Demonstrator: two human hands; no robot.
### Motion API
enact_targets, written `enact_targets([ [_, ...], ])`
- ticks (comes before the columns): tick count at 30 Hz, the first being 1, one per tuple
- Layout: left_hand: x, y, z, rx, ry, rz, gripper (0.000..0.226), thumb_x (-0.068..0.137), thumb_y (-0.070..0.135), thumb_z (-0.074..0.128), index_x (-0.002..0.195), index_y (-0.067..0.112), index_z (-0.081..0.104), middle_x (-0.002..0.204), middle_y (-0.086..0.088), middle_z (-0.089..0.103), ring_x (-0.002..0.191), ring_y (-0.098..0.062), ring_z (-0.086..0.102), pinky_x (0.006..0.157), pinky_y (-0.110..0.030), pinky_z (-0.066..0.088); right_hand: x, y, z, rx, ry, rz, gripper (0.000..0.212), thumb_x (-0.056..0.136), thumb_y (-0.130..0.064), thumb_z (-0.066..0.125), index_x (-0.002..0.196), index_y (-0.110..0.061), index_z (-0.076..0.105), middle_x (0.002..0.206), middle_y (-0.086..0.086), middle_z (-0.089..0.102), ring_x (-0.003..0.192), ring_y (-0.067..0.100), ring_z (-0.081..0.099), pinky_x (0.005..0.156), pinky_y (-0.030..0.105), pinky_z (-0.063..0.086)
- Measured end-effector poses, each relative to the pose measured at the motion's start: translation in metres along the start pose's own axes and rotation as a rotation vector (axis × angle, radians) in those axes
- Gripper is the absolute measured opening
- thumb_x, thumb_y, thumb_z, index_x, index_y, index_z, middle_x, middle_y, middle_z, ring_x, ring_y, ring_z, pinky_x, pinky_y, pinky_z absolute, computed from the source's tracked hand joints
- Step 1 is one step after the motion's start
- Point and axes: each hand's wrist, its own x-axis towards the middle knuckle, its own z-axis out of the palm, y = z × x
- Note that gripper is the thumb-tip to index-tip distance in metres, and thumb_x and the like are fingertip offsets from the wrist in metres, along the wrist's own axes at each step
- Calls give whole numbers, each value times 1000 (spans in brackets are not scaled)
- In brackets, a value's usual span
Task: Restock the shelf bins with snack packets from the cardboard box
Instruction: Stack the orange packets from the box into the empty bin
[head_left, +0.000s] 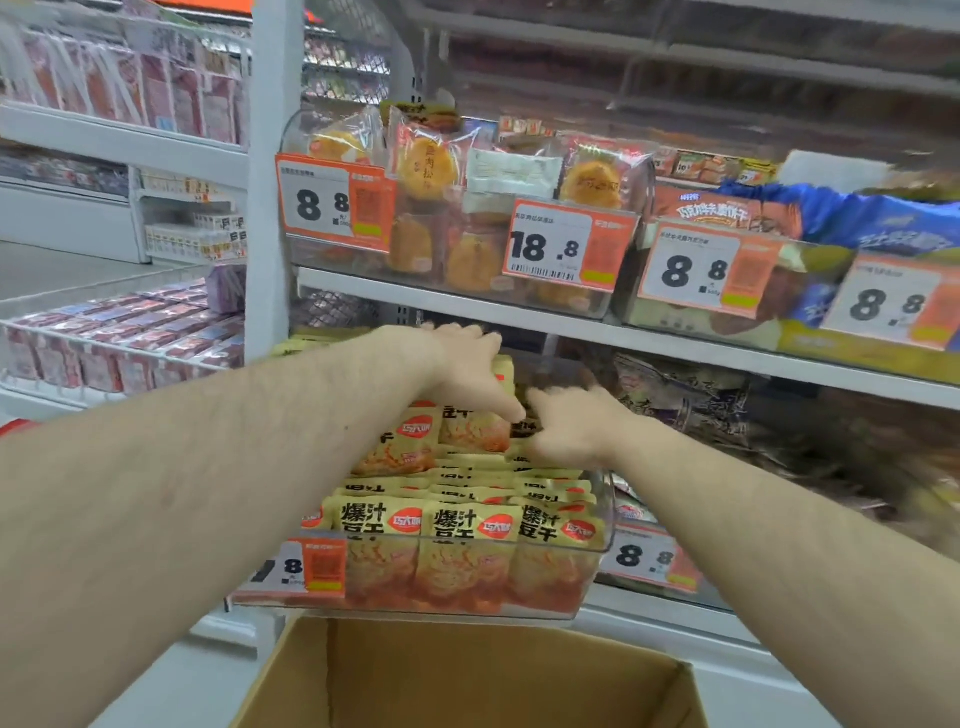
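- Left hand (470, 364) reaching in from the left, palm down, fingers stretched forward over the rear yellow-and-orange snack packets (470, 428) with black characters; fingertips touching a packet top, not curled round it.
- Right hand (569, 426) just beside it on the right, fingers spread and loosely bent down onto the same rear rows; too blurred to say whether pinching a packet or only pressing.
- Both hands meeting at the back of a clear plastic shelf bin (605, 525), packed with upright rows of those packets, front row standing against the transparent wall.
- On the bin's front, below and left of the hands, an orange-and-white price tag (306, 566).
- Nearer than the bin, at the bottom edge, an open brown cardboard box (467, 675), only bare inner walls showing.
- Above the hands, a white metal shelf (467, 306) carrying clear bins of round golden pastries in wrappers (426, 166), with an orange-edged price tag reading 18.8 (566, 244).
- Right of the hands, dark crinkled packets (675, 395), blurred.
- Up and to the right, blue biscuit bags (883, 218) behind further tags.
- Left of the hands, a white upright post (270, 208); beyond it, wire racks of pink packets (130, 338).
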Motion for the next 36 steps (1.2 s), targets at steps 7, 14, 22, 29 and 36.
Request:
enact_targets([
  [7, 19, 8, 6, -96, -91, -69, 105, 75, 66, 64, 157, 23, 14, 161, -7, 26, 143, -30, 32, 113, -50, 36, 23, -15, -3, 275, -398, 38, 55, 101, -26, 42, 152, -8, 29, 156, 17, 34, 140, 32, 37, 109, 41, 34],
  [14, -36, 19, 11, 65, 148, 99, 90, 89, 59, 44, 158, 15, 6, 166, -5, 5, 153, -21, 2, 124, -47, 1, -14, 1, 4, -12, -246, -54, 105, 85, -80, 29, 158, -10, -1, 165, 9, -4, 153, 24, -4, 123, 49, -3],
  [22, -95, 33, 37, 257, 313, 234, 81, 93, 43, 39, 158, 13, 3, 166, -7, -10, 152, -23, -14, 123, -44, -8, -66, -13, 18, -132, -115, -81, 141, 63, -91, 50, 155, -3, -10, 164, 15, -10, 152, 26, -10, 121, 50, -12],
  [29, -101, 62, 86, 83, 167, 158, 85, 92, 29, 49, 157, 7, 0, 166, -14, 0, 153, -28, -2, 125, -41, 1, -82, -44, 70, -316, 38, 32, 122, 83, -65, 60, 152, 3, -13, 161, 25, -12, 151, 38, -3, 123, 48, -6],
  [36, -90, 70, 108, 96, 240, 53, 79, 91, 12, 57, 155, 2, 12, 164, -18, 14, 152, -29, 13, 124, -37, 9, -83, -38, 61, -218, 0, 14, 105, 89, -57, 49, 154, 1, -11, 162, 22, -12, 152, 34, -7, 122, 47, -8],
])
